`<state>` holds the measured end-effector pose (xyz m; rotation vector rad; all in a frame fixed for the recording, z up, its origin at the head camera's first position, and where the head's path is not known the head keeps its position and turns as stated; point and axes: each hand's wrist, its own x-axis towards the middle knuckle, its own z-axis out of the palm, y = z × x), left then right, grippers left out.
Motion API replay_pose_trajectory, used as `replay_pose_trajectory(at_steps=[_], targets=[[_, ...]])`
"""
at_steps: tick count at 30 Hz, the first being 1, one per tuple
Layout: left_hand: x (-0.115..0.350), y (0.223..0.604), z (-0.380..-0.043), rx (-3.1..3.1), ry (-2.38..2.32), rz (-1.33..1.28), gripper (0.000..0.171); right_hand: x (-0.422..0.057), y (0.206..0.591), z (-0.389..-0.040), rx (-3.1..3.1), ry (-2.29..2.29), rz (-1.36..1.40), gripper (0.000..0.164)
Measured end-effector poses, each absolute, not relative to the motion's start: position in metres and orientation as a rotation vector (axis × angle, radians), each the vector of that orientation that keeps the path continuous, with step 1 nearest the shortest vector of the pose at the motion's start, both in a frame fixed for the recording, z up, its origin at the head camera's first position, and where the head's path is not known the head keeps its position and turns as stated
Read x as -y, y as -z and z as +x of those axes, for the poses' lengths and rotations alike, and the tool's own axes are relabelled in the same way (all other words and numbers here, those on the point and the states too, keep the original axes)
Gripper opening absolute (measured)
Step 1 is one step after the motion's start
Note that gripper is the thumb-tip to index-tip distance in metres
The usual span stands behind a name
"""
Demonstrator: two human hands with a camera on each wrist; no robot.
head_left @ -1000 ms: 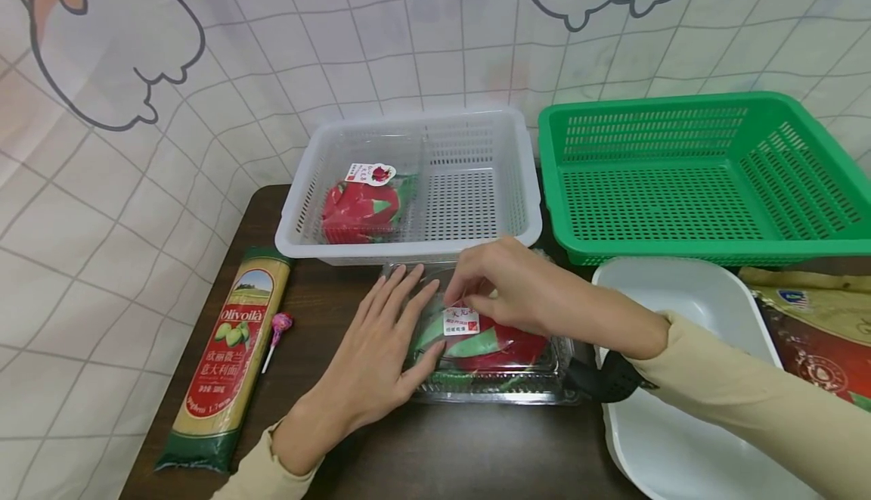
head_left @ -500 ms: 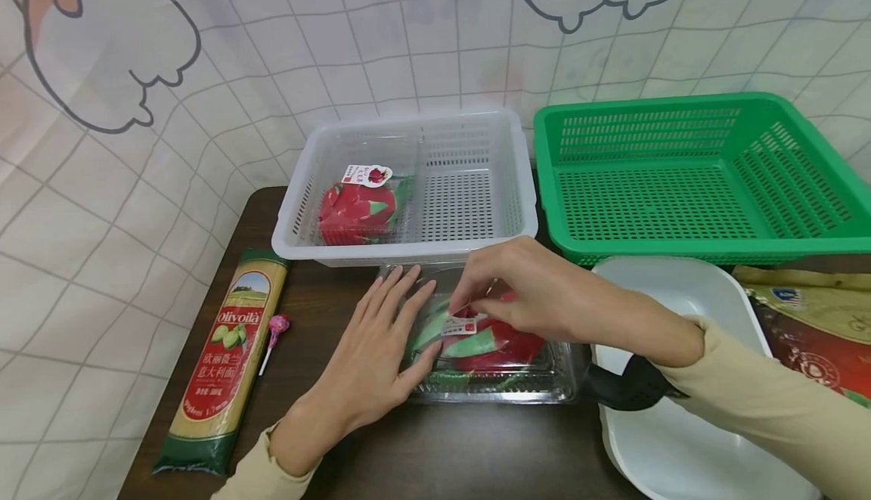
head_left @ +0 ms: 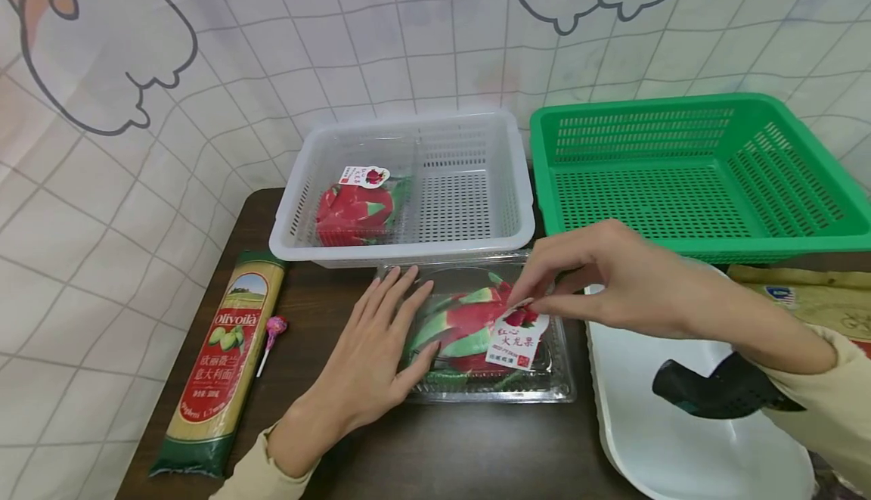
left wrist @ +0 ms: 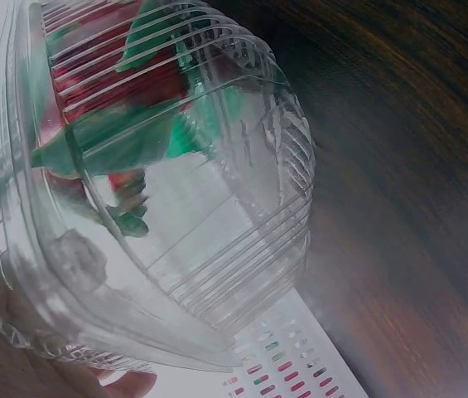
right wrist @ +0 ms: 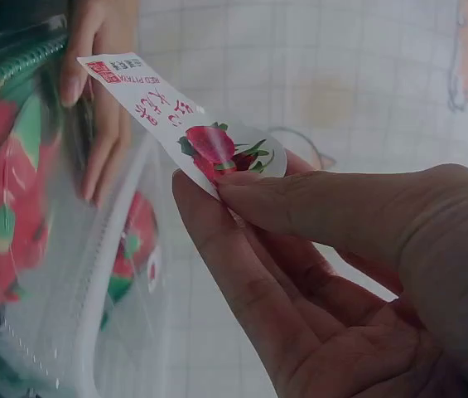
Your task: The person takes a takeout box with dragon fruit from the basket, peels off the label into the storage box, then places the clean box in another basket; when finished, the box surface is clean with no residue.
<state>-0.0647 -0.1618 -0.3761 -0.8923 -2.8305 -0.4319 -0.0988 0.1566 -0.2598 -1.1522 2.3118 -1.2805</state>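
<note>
Label (head_left: pixel 519 341) in the right hand (head_left: pixel 612 282): read 红心 火龙果, with RED PITAYA in small print and a fruit picture. Pack (head_left: pixel 221 364) left of the left hand (head_left: pixel 377 349): read Olivoilà, 欧丽薇兰, 意大利面.

Counts: clear boxes of red-and-green fruit, two; baskets, two; white tray, one; pack, one; lollipop, one.

The near box (head_left: pixel 469 326) lay under the left hand, whose fingers were spread flat on its lid. The right hand pinched the label's rounded end between thumb and index finger, above the box's right part; its forearm crossed over the white tray (head_left: pixel 680 454). The second box (head_left: pixel 367 209) sat in the white basket (head_left: pixel 442 247), beyond the left hand. Green basket (head_left: pixel 701 247): beyond the right. Lollipop (head_left: pixel 274 327): beside the pack.
</note>
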Motion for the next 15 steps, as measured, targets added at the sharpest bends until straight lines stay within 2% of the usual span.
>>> replay_pose_trajectory(at_steps=[5, 15], targets=[[0.162, 0.376, -0.064, 2.854, 0.452, -0.887, 0.07, -0.187, 0.265, -0.098, -2.381, 1.282, -1.128, 0.031], [0.162, 0.376, -0.064, 2.84, 0.453, -0.89, 0.07, -0.24, 0.297, -0.096, -2.577, 1.06, -0.886, 0.035]])
